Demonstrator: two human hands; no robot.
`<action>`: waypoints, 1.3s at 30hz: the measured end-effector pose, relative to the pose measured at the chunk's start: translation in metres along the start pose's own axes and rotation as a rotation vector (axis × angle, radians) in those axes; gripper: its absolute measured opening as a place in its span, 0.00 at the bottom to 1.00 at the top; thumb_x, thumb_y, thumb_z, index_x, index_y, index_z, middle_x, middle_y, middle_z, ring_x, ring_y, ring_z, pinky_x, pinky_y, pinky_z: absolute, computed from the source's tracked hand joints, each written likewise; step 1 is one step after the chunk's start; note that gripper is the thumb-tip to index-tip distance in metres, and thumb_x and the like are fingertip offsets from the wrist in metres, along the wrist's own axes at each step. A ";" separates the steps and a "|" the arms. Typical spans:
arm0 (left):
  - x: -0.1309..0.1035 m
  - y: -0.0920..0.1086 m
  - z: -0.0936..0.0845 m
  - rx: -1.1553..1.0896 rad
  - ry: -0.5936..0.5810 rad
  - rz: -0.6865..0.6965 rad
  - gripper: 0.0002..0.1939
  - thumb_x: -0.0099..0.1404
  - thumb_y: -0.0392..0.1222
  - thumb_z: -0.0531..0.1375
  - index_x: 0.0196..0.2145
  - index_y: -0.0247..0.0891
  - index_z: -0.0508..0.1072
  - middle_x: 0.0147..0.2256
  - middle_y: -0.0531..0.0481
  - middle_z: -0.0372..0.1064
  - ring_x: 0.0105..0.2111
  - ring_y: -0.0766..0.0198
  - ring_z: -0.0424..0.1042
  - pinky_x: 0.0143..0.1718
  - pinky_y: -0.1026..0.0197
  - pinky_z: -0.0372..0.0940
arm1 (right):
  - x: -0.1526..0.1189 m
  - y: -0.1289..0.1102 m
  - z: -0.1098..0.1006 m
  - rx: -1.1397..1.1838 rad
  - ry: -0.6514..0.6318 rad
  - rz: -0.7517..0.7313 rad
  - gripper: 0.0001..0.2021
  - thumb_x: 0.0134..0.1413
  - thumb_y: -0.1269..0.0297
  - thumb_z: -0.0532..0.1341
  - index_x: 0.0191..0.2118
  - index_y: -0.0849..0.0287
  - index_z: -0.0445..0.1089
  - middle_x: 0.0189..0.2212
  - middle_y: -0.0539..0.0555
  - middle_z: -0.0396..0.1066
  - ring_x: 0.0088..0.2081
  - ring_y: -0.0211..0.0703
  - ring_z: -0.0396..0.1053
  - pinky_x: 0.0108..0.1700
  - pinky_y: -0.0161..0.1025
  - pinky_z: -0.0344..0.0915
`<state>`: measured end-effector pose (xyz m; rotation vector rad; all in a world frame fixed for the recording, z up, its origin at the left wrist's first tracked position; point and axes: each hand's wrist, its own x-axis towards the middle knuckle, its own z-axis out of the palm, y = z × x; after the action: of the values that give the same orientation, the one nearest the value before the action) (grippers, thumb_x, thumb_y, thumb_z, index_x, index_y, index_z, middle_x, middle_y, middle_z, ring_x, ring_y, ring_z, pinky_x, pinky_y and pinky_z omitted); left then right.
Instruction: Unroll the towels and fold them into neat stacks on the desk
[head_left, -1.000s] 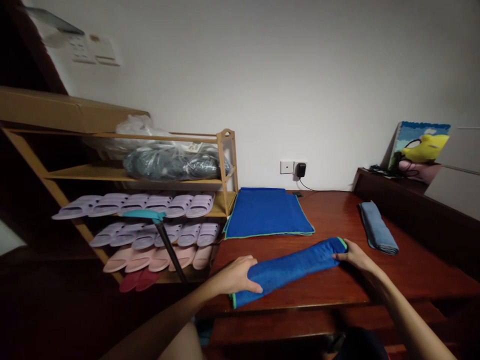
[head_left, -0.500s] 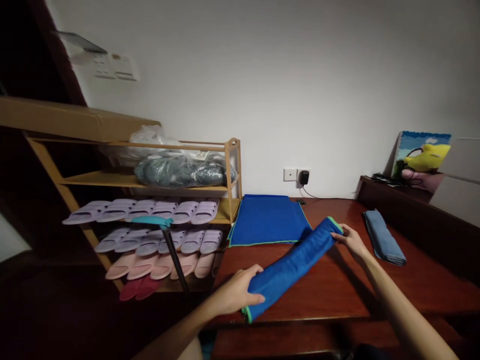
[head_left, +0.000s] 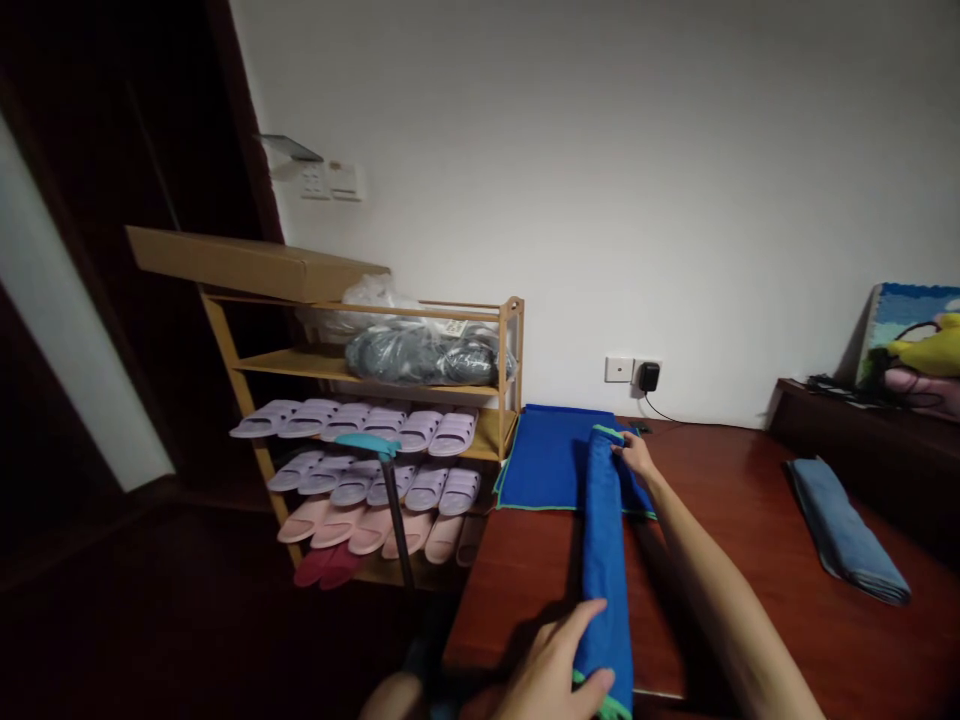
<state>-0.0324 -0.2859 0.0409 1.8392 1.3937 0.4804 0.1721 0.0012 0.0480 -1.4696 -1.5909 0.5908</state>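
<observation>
So the rolled-up blue cloth [head_left: 604,545] points nearly straight ahead over the table [head_left: 517,585] now, far end above the flat blue cloth [head_left: 546,460]; 0.5 s ago it's slanting off to the right. Left hand [head_left: 559,660] grips the near end between thumb and fingers, right hand [head_left: 636,455] pinches the far end. Grey-blue cloth [head_left: 847,530] just lies farther right.

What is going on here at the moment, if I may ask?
A person is holding a long blue bundle of cloth with green edging, the left hand at its near end and the right hand at its far end. It points away from them over a red-brown table. Behind it lies a flat blue cloth, partly hidden; a folded grey-blue cloth lies to the right.
</observation>
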 end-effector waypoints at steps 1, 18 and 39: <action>0.000 0.001 0.000 0.035 -0.009 0.006 0.35 0.57 0.44 0.59 0.62 0.52 0.55 0.58 0.49 0.60 0.57 0.52 0.58 0.57 0.56 0.54 | -0.002 -0.003 0.005 -0.068 -0.007 0.001 0.11 0.45 0.63 0.59 0.36 0.61 0.66 0.34 0.55 0.72 0.37 0.44 0.69 0.40 0.40 0.63; 0.025 -0.001 -0.036 0.070 0.362 0.275 0.12 0.67 0.39 0.49 0.42 0.41 0.71 0.35 0.50 0.69 0.36 0.62 0.68 0.41 0.63 0.62 | -0.145 -0.058 0.026 -0.834 -0.326 -0.210 0.14 0.57 0.61 0.54 0.46 0.62 0.61 0.40 0.66 0.70 0.38 0.52 0.72 0.36 0.40 0.60; 0.127 -0.010 0.012 0.654 0.058 0.436 0.37 0.68 0.59 0.40 0.65 0.30 0.46 0.65 0.37 0.40 0.66 0.51 0.35 0.62 0.42 0.39 | -0.163 0.012 -0.057 -0.450 -0.204 -0.399 0.22 0.61 0.54 0.47 0.58 0.52 0.59 0.60 0.58 0.57 0.60 0.48 0.55 0.58 0.50 0.53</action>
<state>0.0115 -0.1707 0.0076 2.7061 1.2716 0.3058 0.2143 -0.1646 0.0227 -1.3717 -2.2123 0.1566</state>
